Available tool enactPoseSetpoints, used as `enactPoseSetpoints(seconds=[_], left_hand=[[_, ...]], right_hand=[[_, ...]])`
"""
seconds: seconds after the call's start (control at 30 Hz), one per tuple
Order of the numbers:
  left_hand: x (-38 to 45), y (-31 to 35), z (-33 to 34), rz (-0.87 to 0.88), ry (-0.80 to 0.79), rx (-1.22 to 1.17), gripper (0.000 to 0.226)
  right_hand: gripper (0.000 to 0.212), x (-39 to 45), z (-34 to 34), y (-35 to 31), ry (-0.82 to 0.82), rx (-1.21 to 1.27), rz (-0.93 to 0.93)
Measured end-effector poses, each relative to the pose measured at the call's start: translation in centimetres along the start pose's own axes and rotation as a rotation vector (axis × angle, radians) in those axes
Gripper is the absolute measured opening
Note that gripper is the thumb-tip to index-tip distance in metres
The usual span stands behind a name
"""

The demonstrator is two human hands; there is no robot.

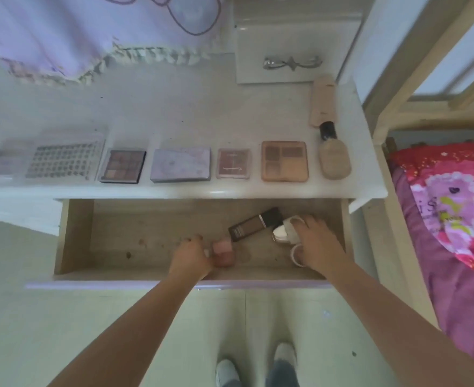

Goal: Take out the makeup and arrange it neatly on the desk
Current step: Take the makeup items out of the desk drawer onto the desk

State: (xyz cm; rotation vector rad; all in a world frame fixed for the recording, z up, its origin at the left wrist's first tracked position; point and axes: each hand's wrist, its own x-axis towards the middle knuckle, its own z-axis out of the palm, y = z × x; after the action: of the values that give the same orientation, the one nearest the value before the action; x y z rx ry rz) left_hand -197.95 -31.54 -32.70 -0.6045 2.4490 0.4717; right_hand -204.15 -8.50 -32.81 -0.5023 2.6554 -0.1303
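Both hands are down in the open drawer (76, 236): left hand (191, 258) grips a pink bottle (224, 254), right hand (318, 241) curls over a white jar (284, 230). Palettes (284, 160) line the desk's (174, 113) front edge.

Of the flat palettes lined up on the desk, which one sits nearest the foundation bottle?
The tan palette with brown and beige pans, last on the right, beside the bottle.

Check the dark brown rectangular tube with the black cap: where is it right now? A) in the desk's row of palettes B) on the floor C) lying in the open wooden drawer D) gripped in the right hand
C: the dark brown rectangular tube lies in the open wooden drawer, between the left hand and the right hand, held by neither.
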Motion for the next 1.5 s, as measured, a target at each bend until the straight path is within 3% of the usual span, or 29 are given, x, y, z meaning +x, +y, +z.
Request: enactPoseSetpoints(seconds=[0.1, 0.27, 0.4, 0.57, 0.77, 0.87, 1.0, 1.1, 1.17, 1.3, 1.5], left_hand=[[2.0, -1.1, -0.6, 0.059, -0.077, 0.135, 0.056], [4.0, 0.2, 0.4, 0.154, -0.141, 0.299, 0.038], [5.1, -0.3, 0.6, 0.164, -0.142, 0.468, 0.033], [4.6, -1.7, -0.5, 0.196, -0.145, 0.541, 0.029], [-0.8, -2.2, -5.8, 0.395, -0.098, 0.162, 0.018], [-2.3, 0.0, -9.7, 0.435, 0.06, -0.157, 0.011], [-0.8, 5.0, -14.2, 0.37, 0.221, -0.682, 0.024], [1.9, 8.8, -16.1, 0.323, 0.278, -0.869, 0.026], [4.1, 10.7, -16.4, 0.293, 0.31, -0.892, 0.027], [8.4, 13.7, -16.3, 0.244, 0.327, -0.779, 0.026], [13.0, 16.7, -16.3, 0.176, 0.355, -0.727, 0.026]], right_hand=[[0.066, 2.5, 0.1, -0.5, -0.096, -0.112, 0.0], [0.06, 3.9, 0.7, 0.0, -0.082, -0.273, 0.048], [0.043, 3.9, 0.3, 0.0, -0.096, -0.29, 0.062], [0.038, 1.9, -0.5, -0.6, -0.044, -0.217, 0.01], [0.036, -2.7, -4.4, -2.9, 0.03, 0.191, -0.119], [0.046, -3.3, -8.5, -4.3, 0.179, 0.36, -0.148], [0.049, -0.7, -14.4, -4.9, 0.448, 0.533, -0.056], [0.041, 3.9, -17.4, -4.0, 0.481, 0.702, 0.068], [0.037, 7.5, -18.5, -3.4, 0.435, 0.749, 0.142], [0.037, 13.0, -18.9, -2.4, 0.364, 0.618, 0.227], [0.041, 16.6, -18.5, -1.0, 0.38, 0.421, 0.159]])
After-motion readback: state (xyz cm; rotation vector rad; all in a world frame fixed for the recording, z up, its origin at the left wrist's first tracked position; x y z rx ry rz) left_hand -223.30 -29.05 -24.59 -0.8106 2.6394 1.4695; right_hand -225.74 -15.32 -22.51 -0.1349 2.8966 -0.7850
